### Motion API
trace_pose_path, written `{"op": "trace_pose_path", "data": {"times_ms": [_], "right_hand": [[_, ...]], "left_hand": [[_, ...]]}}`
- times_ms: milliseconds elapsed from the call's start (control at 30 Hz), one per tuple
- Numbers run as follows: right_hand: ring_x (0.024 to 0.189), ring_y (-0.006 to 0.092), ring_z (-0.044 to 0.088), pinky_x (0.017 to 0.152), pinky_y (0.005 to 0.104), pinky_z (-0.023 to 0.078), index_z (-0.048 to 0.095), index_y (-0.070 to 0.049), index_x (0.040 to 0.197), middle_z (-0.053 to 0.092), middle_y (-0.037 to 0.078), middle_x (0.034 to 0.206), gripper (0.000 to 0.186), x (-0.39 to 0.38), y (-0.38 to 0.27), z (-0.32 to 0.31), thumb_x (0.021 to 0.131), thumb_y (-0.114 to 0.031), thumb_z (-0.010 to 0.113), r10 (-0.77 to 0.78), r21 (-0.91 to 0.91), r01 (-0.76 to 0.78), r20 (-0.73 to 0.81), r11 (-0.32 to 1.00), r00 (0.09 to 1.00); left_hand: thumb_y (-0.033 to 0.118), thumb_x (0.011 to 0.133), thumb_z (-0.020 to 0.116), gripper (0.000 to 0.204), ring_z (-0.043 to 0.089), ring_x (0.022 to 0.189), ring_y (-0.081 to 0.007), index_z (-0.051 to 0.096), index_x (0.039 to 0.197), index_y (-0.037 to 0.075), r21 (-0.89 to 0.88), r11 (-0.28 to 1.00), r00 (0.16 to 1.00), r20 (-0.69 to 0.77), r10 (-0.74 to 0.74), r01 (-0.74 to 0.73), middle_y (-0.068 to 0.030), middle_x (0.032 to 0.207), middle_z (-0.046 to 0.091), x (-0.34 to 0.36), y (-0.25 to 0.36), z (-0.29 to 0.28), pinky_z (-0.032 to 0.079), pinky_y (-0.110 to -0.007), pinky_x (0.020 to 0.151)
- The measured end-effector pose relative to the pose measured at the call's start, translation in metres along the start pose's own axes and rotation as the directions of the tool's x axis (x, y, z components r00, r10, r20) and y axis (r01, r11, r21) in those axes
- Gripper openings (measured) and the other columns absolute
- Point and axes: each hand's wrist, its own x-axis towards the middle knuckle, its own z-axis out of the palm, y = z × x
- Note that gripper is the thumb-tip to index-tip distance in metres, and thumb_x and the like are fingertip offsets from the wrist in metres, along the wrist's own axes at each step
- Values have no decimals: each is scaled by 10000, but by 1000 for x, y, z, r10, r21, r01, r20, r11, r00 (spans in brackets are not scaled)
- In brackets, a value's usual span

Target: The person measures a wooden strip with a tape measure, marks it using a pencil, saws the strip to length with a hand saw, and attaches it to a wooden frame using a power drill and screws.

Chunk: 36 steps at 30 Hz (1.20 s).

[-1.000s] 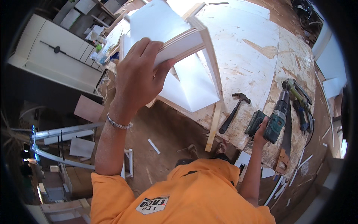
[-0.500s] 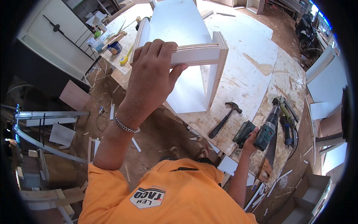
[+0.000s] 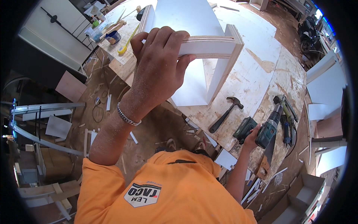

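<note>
My left hand [image 3: 158,69] is closed over the near crosspiece [image 3: 209,47] of a white board carcass with bare plywood edges, fingers on top and thumb below. An upright end panel [image 3: 227,61] joins the crosspiece on its right. The long white panel [image 3: 181,16] of the carcass stretches away across the workbench. Lower down at the right, my right hand [image 3: 252,139] is wrapped round the grip of a green cordless drill [image 3: 265,135], whose chuck points away from me. Left of the drill, a claw hammer [image 3: 226,115] lies on the bench.
Beside the drill lie a handsaw [image 3: 264,166] and a corded power tool [image 3: 287,125]. A yellow tape measure [image 3: 122,50] and a dark blue pot [image 3: 112,37] stand at the bench's left end. Offcuts litter the floor [image 3: 149,153].
The carcass's near end has shifted up and to the right, with my left hand still gripping it. My right hand holds the drill in nearly the same place.
</note>
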Motion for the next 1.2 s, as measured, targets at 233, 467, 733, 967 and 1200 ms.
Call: {"op": "trace_pose_path", "data": {"times_ms": [233,467,733,967,1200], "right_hand": [[628,120,492,634,319,416,617,-42,831,529,-6,677,379,0,2,0,1050,-351,619,13,-3,-13,0,1000,1000],[634,117,497,643,322,429,618,-49,848,522,-10,674,373,3,10,1,1051,-362,612,16,-8,-16,-16,1000,1000],[646,102,504,630,307,441,618,-59,858,527,-11,700,333,1,2,0,1045,-335,630,3,73,-3,0,997,1000],[637,102,503,619,301,442,606,-69,838,533,-19,712,331,0,5,2,1044,-327,631,50,94,-49,-7,994,999],[626,103,511,610,297,441,604,-70,828,539,-15,699,332,3,14,4,1037,-326,640,20,88,-16,-37,996,999]], "left_hand": [[246,896,758,419,592,1038,-277,633,1258,76,12,1000,1000,19,10,-11,-105,1078,638,-2,-2,1,306,-437,1006],[255,881,771,489,589,1031,-275,604,1309,88,27,1000,1000,6,6,-6,-94,1072,629,-1,1,3,314,-448,1027],[372,789,869,620,556,1058,-270,606,1267,78,59,997,997,-68,-44,49,-73,1059,615,1,18,19,322,-438,1007],[400,745,903,600,565,1016,-264,627,1169,77,33,997,994,-86,-71,74,-74,1037,613,1,11,24,347,-435,969],[426,740,903,608,572,995,-254,636,1174,93,88,995,995,-95,-39,47,-61,1023,615,1,10,22,362,-426,954]]}}
